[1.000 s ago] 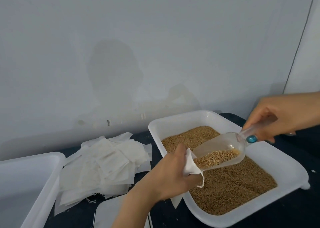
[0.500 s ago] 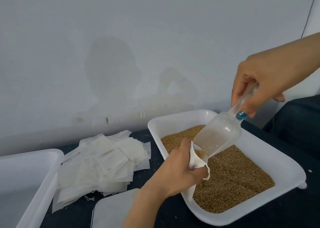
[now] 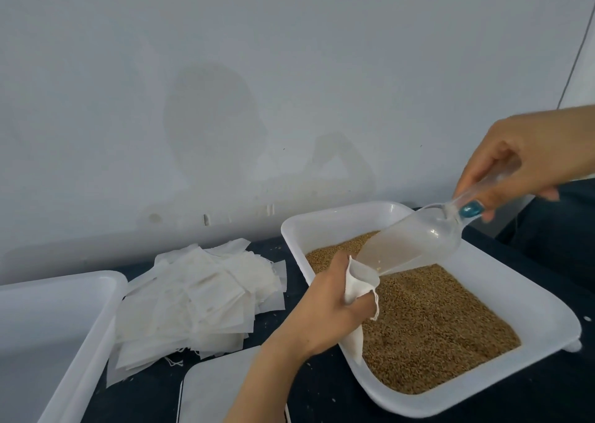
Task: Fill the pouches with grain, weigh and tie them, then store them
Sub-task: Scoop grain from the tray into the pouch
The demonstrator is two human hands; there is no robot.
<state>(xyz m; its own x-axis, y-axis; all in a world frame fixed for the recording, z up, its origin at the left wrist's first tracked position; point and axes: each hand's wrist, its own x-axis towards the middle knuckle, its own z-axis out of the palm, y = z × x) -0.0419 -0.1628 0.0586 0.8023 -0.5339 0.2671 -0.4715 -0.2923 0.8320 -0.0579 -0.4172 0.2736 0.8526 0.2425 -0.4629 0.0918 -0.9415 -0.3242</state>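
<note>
Item 1: left hand (image 3: 325, 313), entering from 6 o'clock, fingers wrapped tight around a white pouch (image 3: 357, 290), its mouth held open and facing up; the pouch hangs over the near-left rim of the grain tray (image 3: 502, 294). Item 2: right hand (image 3: 528, 161), from 3 o'clock, pinched on the handle of a clear scoop (image 3: 409, 245), tilted steeply with its lip at the pouch mouth; I see only a few kernels left inside. Item 3: grain (image 3: 434, 326) fills the tray. Item 4: stack of flat pouches (image 3: 206, 297) at 9 o'clock. Item 5: white tray (image 3: 64, 326), far left. I read no writing or labels anywhere
</note>
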